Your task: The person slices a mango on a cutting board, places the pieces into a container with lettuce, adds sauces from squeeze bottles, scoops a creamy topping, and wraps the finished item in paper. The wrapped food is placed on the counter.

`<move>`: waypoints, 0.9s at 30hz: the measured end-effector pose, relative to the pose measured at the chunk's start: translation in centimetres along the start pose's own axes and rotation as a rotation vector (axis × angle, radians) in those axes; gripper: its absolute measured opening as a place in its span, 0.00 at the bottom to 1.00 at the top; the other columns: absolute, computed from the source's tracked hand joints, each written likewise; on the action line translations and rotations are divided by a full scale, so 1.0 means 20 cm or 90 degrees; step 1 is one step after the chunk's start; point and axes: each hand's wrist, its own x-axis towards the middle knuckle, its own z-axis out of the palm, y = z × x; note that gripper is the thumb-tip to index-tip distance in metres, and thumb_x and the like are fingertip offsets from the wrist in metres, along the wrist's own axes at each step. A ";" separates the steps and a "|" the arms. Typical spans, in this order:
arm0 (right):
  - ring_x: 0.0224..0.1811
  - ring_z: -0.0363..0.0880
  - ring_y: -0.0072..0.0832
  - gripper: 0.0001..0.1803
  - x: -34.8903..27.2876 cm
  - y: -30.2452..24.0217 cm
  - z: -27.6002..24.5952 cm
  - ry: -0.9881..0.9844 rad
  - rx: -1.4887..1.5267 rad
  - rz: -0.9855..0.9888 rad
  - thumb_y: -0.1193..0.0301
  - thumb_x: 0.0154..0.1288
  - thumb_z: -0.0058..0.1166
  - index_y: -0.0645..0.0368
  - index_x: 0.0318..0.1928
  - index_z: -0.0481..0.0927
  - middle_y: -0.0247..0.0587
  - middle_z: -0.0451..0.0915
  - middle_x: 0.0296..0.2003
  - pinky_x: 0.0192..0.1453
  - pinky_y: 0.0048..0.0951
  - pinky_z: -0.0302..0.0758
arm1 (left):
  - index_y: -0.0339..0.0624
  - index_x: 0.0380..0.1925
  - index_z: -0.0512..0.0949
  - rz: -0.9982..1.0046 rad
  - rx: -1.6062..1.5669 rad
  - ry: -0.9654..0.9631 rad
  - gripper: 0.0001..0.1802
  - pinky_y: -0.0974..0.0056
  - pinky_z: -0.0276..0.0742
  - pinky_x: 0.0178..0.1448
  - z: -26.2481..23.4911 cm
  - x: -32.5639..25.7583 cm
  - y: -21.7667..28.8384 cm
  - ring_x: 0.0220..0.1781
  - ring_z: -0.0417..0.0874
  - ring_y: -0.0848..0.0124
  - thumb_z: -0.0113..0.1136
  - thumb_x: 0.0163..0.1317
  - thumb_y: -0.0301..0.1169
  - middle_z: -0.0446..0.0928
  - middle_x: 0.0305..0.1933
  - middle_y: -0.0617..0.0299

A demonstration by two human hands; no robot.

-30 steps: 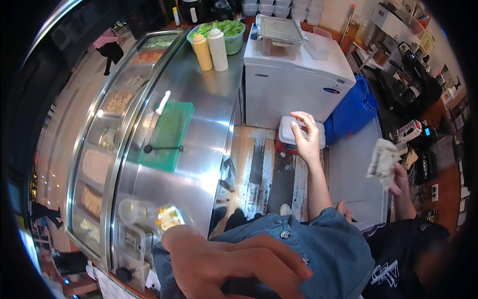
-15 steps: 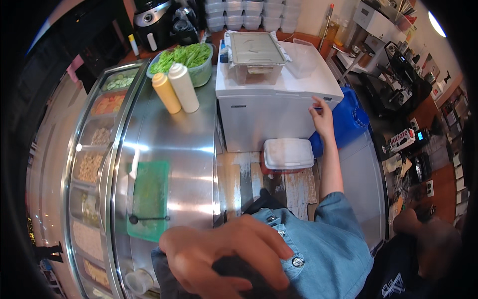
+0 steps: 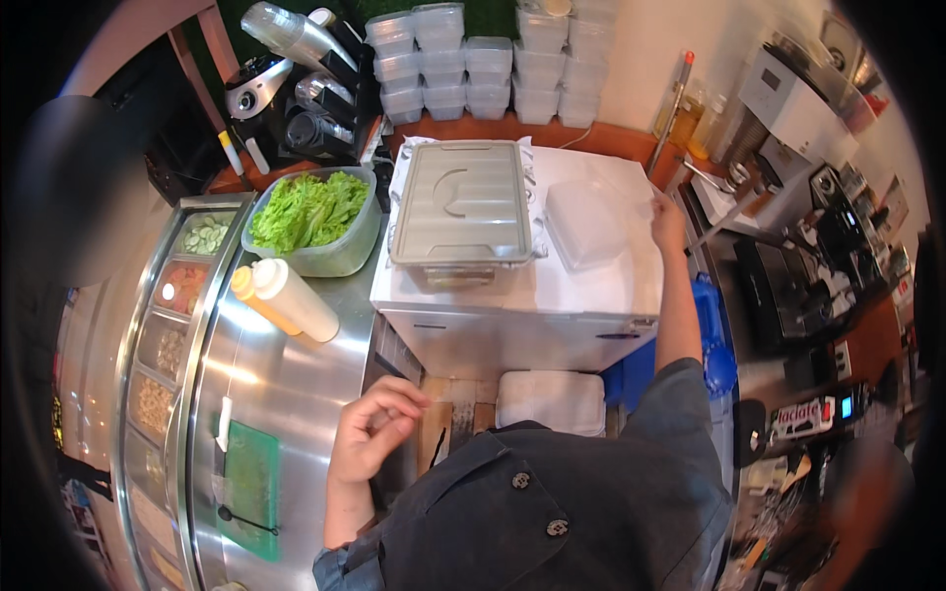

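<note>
**Hands over a chest freezer at a food counter**

Head view: right hand (image 3: 667,219) is stretched out to the far right part of the white chest freezer (image 3: 552,295), its fingers resting on the edge of a clear plastic container (image 3: 587,223) that lies on the freezer's lid. Whether the fingers pinch the container or only touch it cannot be told. Just to the left of that container, also on the lid, sits a large grey lidded bin (image 3: 463,204). Left hand (image 3: 374,429) is held close to the body, empty, with the fingers loosely curled toward the palm, above the gap between the steel counter (image 3: 286,394) and the freezer front. On the floor below the freezer lies a white lidded box (image 3: 551,401), near the person's dark buttoned shirt (image 3: 552,512).

On the counter's far end stands a clear tub of green lettuce (image 3: 307,212), touching the freezer's left side. In front of it lie two squeeze bottles (image 3: 286,297), one white and one yellow, side by side and tilted. A green cutting board (image 3: 247,488) lies on the near part of the counter with a knife on it. Along the counter's left run ingredient wells (image 3: 182,286) under curved glass. Stacks of clear lidded containers (image 3: 473,59) stand against the back wall behind the freezer.
</note>
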 end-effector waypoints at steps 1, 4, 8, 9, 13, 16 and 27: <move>0.40 0.78 0.51 0.10 0.04 0.12 0.01 0.001 -0.026 0.001 0.70 0.64 0.45 0.58 0.40 0.78 0.55 0.80 0.35 0.44 0.44 0.73 | 0.37 0.37 0.76 -0.022 -0.013 0.067 0.07 0.66 0.71 0.53 -0.01 0.02 -0.08 0.49 0.76 0.70 0.54 0.59 0.18 0.74 0.48 0.57; 0.45 0.77 0.50 0.11 0.06 0.42 0.12 -0.087 -0.125 0.054 0.71 0.63 0.45 0.59 0.41 0.79 0.55 0.79 0.39 0.48 0.41 0.72 | 0.37 0.40 0.75 -0.127 -0.013 0.216 0.08 0.69 0.72 0.51 -0.05 0.00 -0.26 0.47 0.77 0.73 0.54 0.61 0.20 0.75 0.46 0.59; 0.47 0.76 0.48 0.16 -0.03 0.51 0.13 -0.288 -0.018 0.140 0.73 0.58 0.46 0.57 0.46 0.79 0.53 0.79 0.42 0.51 0.40 0.71 | 0.39 0.40 0.75 -0.264 0.024 0.348 0.09 0.67 0.74 0.49 -0.06 -0.09 -0.39 0.46 0.77 0.71 0.59 0.59 0.27 0.76 0.45 0.58; 0.47 0.76 0.49 0.18 -0.06 0.46 0.10 -0.236 -0.042 0.078 0.74 0.56 0.46 0.57 0.48 0.78 0.54 0.79 0.42 0.52 0.39 0.71 | 0.39 0.41 0.75 -0.257 0.033 0.362 0.10 0.68 0.74 0.49 -0.05 -0.12 -0.40 0.45 0.77 0.71 0.58 0.60 0.28 0.76 0.45 0.59; 0.54 0.73 0.49 0.29 -0.03 0.07 0.02 -0.231 -0.073 0.091 0.66 0.57 0.54 0.54 0.61 0.69 0.57 0.76 0.49 0.60 0.38 0.68 | 0.39 0.42 0.75 -0.220 0.059 0.438 0.10 0.68 0.73 0.49 0.00 -0.20 -0.43 0.47 0.78 0.71 0.56 0.62 0.29 0.77 0.44 0.60; 0.67 0.58 0.49 0.44 -0.05 -0.25 0.32 -0.214 0.032 -0.215 0.54 0.57 0.59 0.51 0.69 0.54 0.55 0.63 0.63 0.70 0.44 0.55 | 0.38 0.45 0.74 -0.170 0.043 0.452 0.11 0.70 0.72 0.52 0.06 -0.25 -0.46 0.48 0.78 0.75 0.53 0.63 0.22 0.78 0.44 0.62; 0.71 0.49 0.46 0.65 0.11 -0.25 0.99 -0.429 -0.171 -0.123 0.43 0.41 0.66 0.57 0.71 0.40 0.56 0.50 0.68 0.74 0.41 0.44 | 0.39 0.47 0.73 -0.105 0.156 0.681 0.12 0.71 0.71 0.48 0.33 -1.03 -0.48 0.44 0.75 0.79 0.52 0.63 0.25 0.76 0.44 0.64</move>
